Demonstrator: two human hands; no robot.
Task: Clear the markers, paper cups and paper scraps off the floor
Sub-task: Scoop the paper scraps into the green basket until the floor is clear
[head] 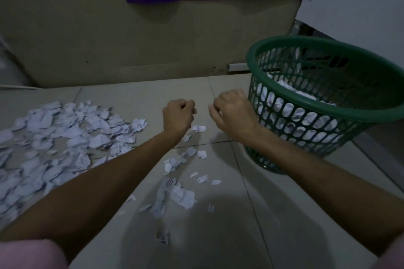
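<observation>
Both arms are reaching forward over the tiled floor [218, 236], the left hand [178, 116] and the right hand [232, 111] hanging side by side with fingers curled under; whether either is gripping paper I cannot tell (a pale sliver is showing at the right hand's fingers). A broad heap of paper scraps [61, 137] is lying on the floor to the left, with looser bits [175, 194] trailing beneath the forearms. The green mesh basket [328, 113] is standing just beside the right hand, already holding crumpled paper.
</observation>
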